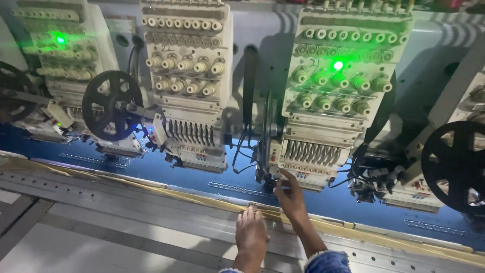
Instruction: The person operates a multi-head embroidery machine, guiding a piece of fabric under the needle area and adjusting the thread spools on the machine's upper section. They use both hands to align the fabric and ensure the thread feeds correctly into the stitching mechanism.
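Note:
A row of cream embroidery machine heads hangs over blue fabric (166, 172). My right hand (289, 194) reaches up under the middle-right head (333, 101), its fingertips at the needle area beside a dark sequin reel (266, 136); whether it pinches a thread is hidden. My left hand (250, 232) rests flat, fingers apart, on the yellowish frame edge (202, 199) just below the fabric. A denim cuff shows on the right forearm.
Two more heads (187, 81) (60, 50) stand to the left with black spoked reels (112, 105); another reel (454, 164) is at the right. Green lamps glow on two heads. A grey metal table (101, 232) with rails runs along the front.

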